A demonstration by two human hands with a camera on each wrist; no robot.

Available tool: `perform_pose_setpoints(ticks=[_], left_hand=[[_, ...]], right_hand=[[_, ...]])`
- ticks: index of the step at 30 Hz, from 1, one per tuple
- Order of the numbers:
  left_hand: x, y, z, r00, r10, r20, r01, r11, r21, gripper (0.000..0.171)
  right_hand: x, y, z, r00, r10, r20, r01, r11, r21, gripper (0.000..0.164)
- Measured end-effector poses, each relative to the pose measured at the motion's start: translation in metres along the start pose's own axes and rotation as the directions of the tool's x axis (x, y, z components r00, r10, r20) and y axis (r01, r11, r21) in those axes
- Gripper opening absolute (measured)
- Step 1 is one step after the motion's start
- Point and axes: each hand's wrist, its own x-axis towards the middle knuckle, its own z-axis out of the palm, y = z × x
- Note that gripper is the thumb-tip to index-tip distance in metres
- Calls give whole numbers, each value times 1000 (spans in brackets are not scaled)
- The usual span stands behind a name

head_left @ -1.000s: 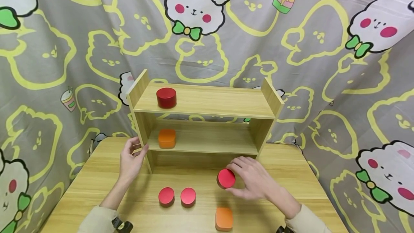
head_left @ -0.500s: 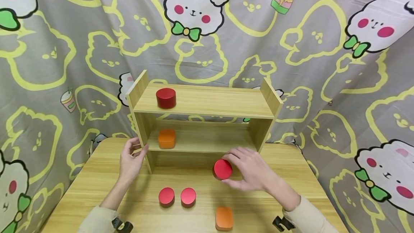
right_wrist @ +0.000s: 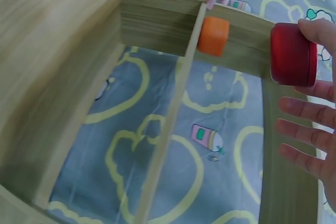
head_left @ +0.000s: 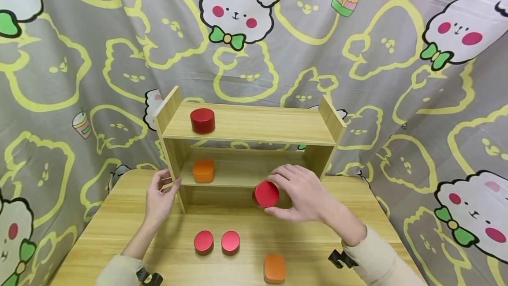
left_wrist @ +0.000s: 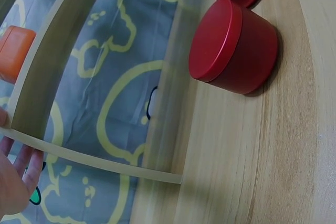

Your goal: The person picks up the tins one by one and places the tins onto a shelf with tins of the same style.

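My right hand (head_left: 299, 193) pinches a round red tin (head_left: 266, 194) between thumb and fingers, in front of the middle shelf's front edge. The right wrist view shows this red tin (right_wrist: 293, 54) with the thumb on its lid side and the other fingers spread. At the left, my left hand (head_left: 160, 193) grips the side panel of the wooden shelf unit (head_left: 246, 125) near the middle board. An orange square tin (head_left: 203, 171) sits at the left of the middle shelf. Another red tin (head_left: 203, 121) stands at the left of the top shelf.
Two red tins, a left one (head_left: 203, 242) and a right one (head_left: 230, 242), stand side by side on the wooden table (head_left: 99, 233) before the unit. Nearer the front edge lies an orange square tin (head_left: 274, 269). A patterned curtain (head_left: 246, 69) hangs behind.
My right hand has lifted the red tin up and a little left, from over the table to the middle shelf's front edge. My left hand stays on the side panel.
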Motion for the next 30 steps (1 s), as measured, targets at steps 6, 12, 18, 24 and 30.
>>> perform_pose_setpoints(ticks=[6,12,18,24,30], left_hand=[[0,0,1,1000,-2,-1,2,1000,-13,37],[0,0,1,1000,0,-6,0,1000,-9,38],[1,0,1,1000,3,-14,-3,1000,4,39],[-1,3,2,1000,8,-23,-8,1000,-8,36],[-2,4,3,1000,3,-28,-3,1000,-10,35]], right_hand=[[15,-1,-9,1000,-26,-16,26,1000,-6,55],[29,-1,-18,997,-59,-44,58,998,-17,57],[44,-1,-26,988,-109,-107,106,994,-29,58],[59,1,-32,984,-127,-128,124,992,-26,58],[74,4,-39,985,-118,-125,116,993,-23,58]])
